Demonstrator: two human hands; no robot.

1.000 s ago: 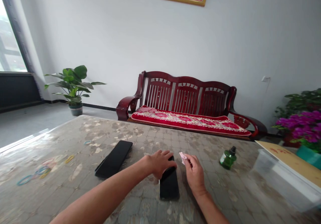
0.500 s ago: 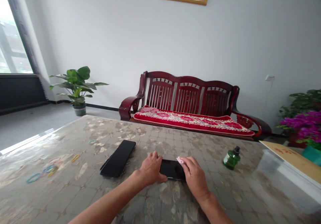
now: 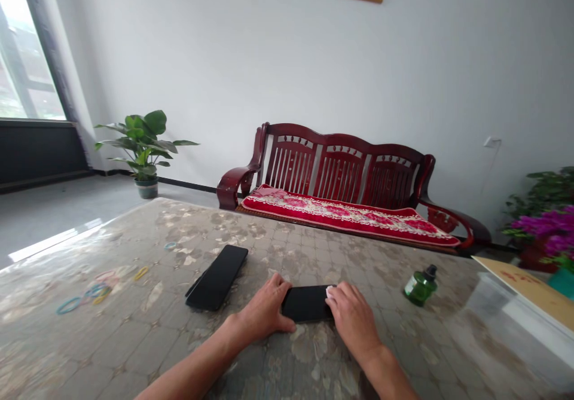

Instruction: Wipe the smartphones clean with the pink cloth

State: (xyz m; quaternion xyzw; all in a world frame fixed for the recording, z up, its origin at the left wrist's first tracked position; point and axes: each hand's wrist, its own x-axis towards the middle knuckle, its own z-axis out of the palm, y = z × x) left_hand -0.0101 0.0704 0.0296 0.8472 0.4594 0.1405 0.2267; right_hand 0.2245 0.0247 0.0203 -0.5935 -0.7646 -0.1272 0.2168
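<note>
A black smartphone [image 3: 305, 304] lies flat on the patterned table, its dark screen facing up. My left hand [image 3: 269, 305] grips its left end, thumb along the near edge and fingers at the far edge. At the phone's right end, my right hand [image 3: 354, 316] is closed on a small white cloth or tissue [image 3: 330, 292], pressed against the screen; most of it is hidden under the fingers. To the left of my left hand rests a stack of black phones or phone-like slabs [image 3: 219, 275], slightly fanned at the left edge.
A green bottle [image 3: 421, 286] with a black cap stands on the right of the table [image 3: 179, 340]. Farther right is a clear plastic box [image 3: 502, 316] with a tan board on top. Several coloured hair ties [image 3: 92, 294] lie at the left. A red wooden bench [image 3: 345, 173] stands behind.
My right hand has shifted slightly with the white cloth to the phone's right end, its fingers now lower over it. The whole view has turned slightly left.
</note>
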